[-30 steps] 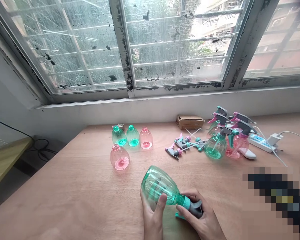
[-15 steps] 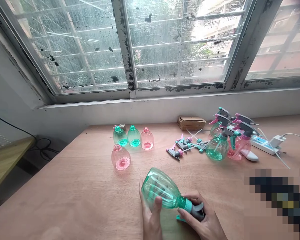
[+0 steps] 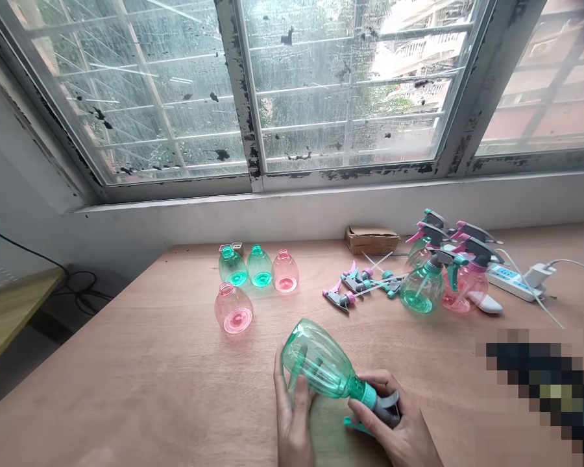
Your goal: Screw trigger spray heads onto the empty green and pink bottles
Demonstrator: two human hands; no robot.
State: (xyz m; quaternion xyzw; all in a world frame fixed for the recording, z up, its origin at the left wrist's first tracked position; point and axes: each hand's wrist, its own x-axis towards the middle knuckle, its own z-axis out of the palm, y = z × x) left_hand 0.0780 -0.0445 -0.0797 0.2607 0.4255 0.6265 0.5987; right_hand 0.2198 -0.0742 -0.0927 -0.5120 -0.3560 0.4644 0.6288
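Note:
A green transparent spray bottle (image 3: 318, 360) lies tilted between my hands above the tabletop, its base to the upper left and its neck to the lower right. Fingers of my left hand (image 3: 294, 415) wrap its body from the left and behind, showing through the plastic, with the thumb at the near side. My right hand (image 3: 399, 421) grips the grey and teal spray head (image 3: 382, 408) on the bottle's neck; part of the head is hidden by the fingers. A teal trigger (image 3: 355, 426) sticks out below that hand.
Two open green bottles (image 3: 259, 267) and two open pink bottles (image 3: 234, 310) stand left of centre. Loose spray heads (image 3: 355, 285) lie near a cardboard box (image 3: 371, 240). Several assembled spray bottles (image 3: 423, 285) stand beside a power strip (image 3: 511, 280). A pixelated patch covers the lower right.
The bottle's base end has shifted slightly right and up. My left hand has loosened a little around the body, its thumb lower, while my right hand stays at the spray head.

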